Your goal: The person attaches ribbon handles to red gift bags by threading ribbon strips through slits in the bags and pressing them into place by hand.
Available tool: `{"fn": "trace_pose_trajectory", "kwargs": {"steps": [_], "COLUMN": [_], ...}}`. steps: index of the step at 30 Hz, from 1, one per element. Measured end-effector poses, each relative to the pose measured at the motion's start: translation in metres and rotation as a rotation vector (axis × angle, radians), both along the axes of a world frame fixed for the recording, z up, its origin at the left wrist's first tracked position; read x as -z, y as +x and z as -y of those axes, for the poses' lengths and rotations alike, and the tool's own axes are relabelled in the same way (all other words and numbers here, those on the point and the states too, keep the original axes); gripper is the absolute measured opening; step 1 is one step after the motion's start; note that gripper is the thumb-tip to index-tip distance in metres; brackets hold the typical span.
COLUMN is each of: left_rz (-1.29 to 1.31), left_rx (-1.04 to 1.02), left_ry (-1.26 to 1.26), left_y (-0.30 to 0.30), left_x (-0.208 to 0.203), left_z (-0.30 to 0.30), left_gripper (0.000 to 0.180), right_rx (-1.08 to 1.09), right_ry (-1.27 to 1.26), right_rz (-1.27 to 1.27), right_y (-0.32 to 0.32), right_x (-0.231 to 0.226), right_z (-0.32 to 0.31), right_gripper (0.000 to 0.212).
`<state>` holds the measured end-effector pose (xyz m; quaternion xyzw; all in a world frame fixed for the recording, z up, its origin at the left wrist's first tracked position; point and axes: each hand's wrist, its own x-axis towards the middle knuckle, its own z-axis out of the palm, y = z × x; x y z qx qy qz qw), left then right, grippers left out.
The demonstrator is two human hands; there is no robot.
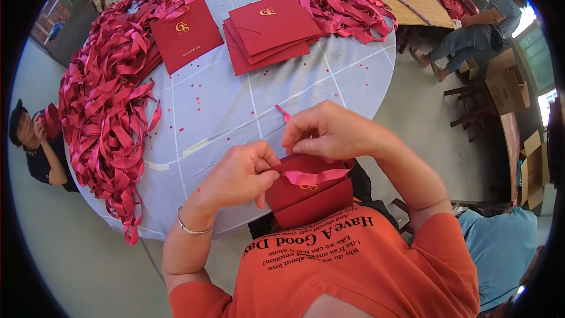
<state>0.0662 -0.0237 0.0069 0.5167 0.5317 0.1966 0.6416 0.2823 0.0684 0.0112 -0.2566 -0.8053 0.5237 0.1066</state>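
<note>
A dark red paper gift bag (315, 203) with a gold emblem leans against my body at the table's near edge. A pink ribbon (318, 177) loops across its upper part. My left hand (244, 174) is closed at the bag's left corner, thumb and fingers pinching the ribbon's left end. Above the bag's top edge, my right hand (323, 132) is also closed in a pinch. A short ribbon tail sticks up beyond its fingertips; the exact grip is partly hidden by the fingers.
On the round, cloth-covered table (220, 106) lie a stack of flat red bags (273, 26), another red bag (187, 34), heaped pink ribbons (106, 118) and small red paper dots. One person sits at the left; others are at the right, near cardboard boxes (507, 85).
</note>
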Motion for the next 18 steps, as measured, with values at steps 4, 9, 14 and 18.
{"fn": "trace_pose_trajectory", "kwargs": {"steps": [4, 9, 14, 18], "left_rz": [0.005, -0.089, -0.225, -0.182], "left_rx": [-0.103, -0.112, -0.100, -0.066], "left_ry": [0.054, 0.189, 0.264, 0.256], "left_y": [0.009, 0.011, 0.015, 0.012], "left_x": [-0.001, -0.002, -0.009, -0.007], "left_z": [0.009, 0.013, 0.013, 0.015], "left_gripper": [0.011, 0.014, 0.017, 0.020], "right_rx": [-0.138, -0.213, -0.246, -0.237], "right_ry": [0.043, -0.180, -0.535, -0.555], "right_rz": [0.092, 0.276, 0.311, 0.325], "right_y": [-0.017, -0.036, -0.046, -0.050], "right_x": [-0.004, -0.018, 0.014, 0.025], "right_z": [0.004, -0.010, -0.023, -0.021], "right_gripper": [0.018, 0.027, 0.034, 0.035]}}
